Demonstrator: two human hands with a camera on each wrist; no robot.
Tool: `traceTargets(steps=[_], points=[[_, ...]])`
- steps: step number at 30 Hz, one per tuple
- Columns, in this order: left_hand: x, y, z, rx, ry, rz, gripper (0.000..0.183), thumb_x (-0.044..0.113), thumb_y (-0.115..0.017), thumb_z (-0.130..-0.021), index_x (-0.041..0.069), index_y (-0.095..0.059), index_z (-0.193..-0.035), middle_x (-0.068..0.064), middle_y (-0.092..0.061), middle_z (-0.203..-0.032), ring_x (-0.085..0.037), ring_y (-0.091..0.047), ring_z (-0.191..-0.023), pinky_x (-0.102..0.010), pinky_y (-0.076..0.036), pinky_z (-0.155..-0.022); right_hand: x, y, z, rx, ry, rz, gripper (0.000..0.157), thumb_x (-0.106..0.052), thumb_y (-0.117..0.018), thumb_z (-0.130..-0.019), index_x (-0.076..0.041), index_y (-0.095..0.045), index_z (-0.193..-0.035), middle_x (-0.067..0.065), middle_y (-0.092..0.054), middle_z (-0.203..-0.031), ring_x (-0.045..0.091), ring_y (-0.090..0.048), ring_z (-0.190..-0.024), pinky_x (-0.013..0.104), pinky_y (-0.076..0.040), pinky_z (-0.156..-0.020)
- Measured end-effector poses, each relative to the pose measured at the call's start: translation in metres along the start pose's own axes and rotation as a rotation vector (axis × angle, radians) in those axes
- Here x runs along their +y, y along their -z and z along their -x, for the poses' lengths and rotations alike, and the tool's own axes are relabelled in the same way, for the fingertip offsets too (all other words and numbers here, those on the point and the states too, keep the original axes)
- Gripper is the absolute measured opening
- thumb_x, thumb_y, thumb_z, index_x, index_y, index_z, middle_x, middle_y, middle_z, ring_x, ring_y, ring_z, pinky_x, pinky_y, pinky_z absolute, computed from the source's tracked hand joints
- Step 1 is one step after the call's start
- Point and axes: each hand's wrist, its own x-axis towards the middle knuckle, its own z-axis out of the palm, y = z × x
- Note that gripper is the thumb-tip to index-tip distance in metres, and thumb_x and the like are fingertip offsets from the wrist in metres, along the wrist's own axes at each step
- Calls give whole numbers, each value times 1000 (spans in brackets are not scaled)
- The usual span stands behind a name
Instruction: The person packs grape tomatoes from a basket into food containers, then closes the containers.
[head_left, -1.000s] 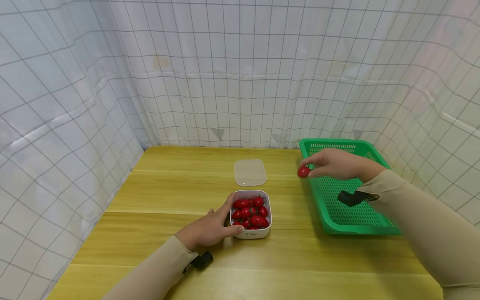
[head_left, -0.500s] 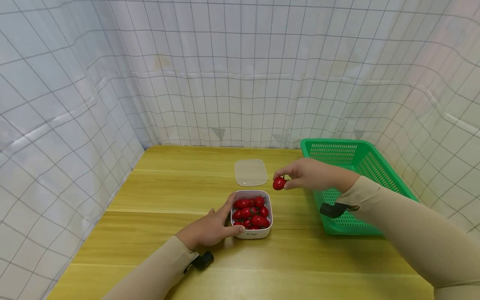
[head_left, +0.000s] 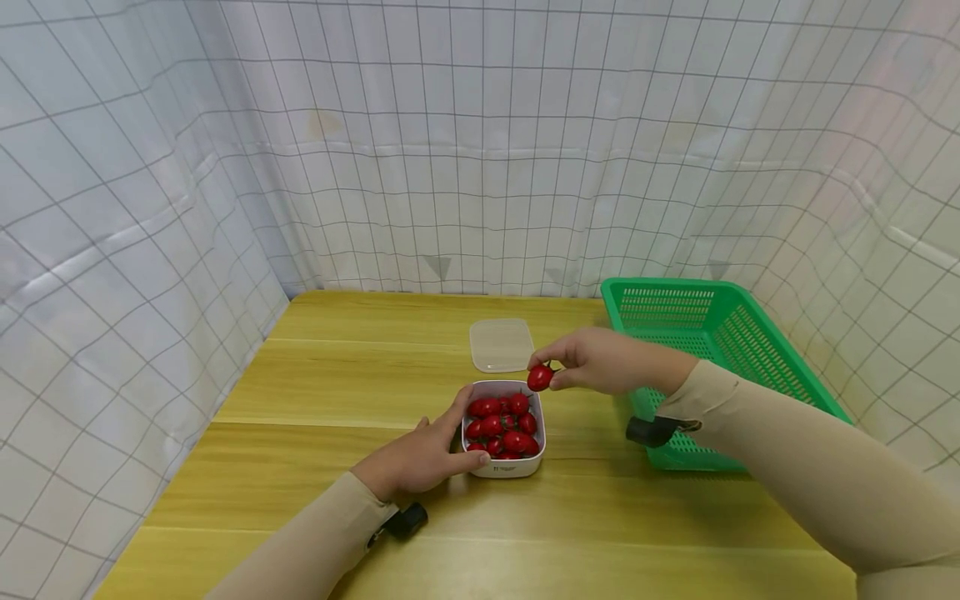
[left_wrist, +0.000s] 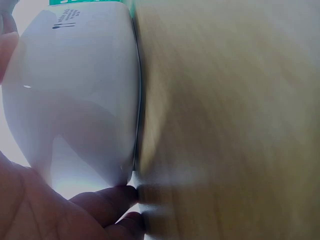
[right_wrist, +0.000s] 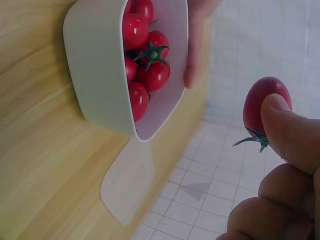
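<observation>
In the head view, a white square food container (head_left: 505,470) with rounded corners stands mid-table, holding several red cherry tomatoes (head_left: 491,425). My left hand (head_left: 423,450) grips its left side, thumb at the front rim and index finger at the back left corner; the left wrist view shows the palm and fingers against the white wall (left_wrist: 75,90). Just over the container's back right corner, my right hand (head_left: 600,360) pinches one cherry tomato (head_left: 539,377) between thumb and fingers. The right wrist view shows that tomato (right_wrist: 254,107) with its green stem end down, raised above the container.
A pale translucent lid (head_left: 502,345) lies flat on the wooden table (head_left: 315,375) behind the container. To the right stands a green perforated basket (head_left: 757,350), partly covered by my right forearm. White gridded curtain (head_left: 465,167) encloses the back and sides.
My right hand has carried the pinched cherry tomato from over the green basket's left edge leftward and nearer, up to the container. The left hand and container have stayed put.
</observation>
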Motion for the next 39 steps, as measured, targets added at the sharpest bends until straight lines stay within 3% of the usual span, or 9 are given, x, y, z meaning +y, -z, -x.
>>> traceTargets(steps=[18,25,30,35,39], points=[[-1,0,-1,0,3,-15,105,59,-64,-98,29,5,-171,-4,-19,-177,-34,-37,-156,-66,-2,-131,-7,-8,-8,-6,17,8,30,-22,-74,-100,-23,-73,-130,-9,-46,-63,8,-44,-58,23,-40,-56],[-1,0,-2,-3,2,-24,104,59,-63,-99,28,5,-171,-3,-16,-177,-33,-37,-156,-65,-2,-131,-11,-10,-9,-38,13,-34,38,-21,-75,-99,-18,-72,-136,-8,-46,-64,9,-44,-59,23,-41,-57],[-1,0,-1,-4,-2,-20,104,58,-64,-99,28,5,-171,-2,-16,-177,-34,-39,-155,-65,-2,-131,-13,-10,-9,-42,3,-44,43,-24,-75,-99,-21,-69,-142,-8,-44,-60,9,-42,-56,24,-40,-56],[-1,1,-1,-5,-3,-23,105,58,-63,-99,27,7,-171,-1,-12,-178,-33,-36,-157,-64,-1,-132,-2,-5,-3,11,-22,-46,43,-27,-71,-102,-24,-66,-145,-9,-42,-58,8,-40,-53,25,-39,-54],[-1,1,-1,-5,-2,-21,106,59,-63,-99,26,7,-171,0,-9,-178,-32,-33,-158,-63,0,-132,15,9,9,113,-84,-49,43,-27,-68,-104,-23,-64,-147,-9,-35,-55,9,-32,-48,25,-33,-50]])
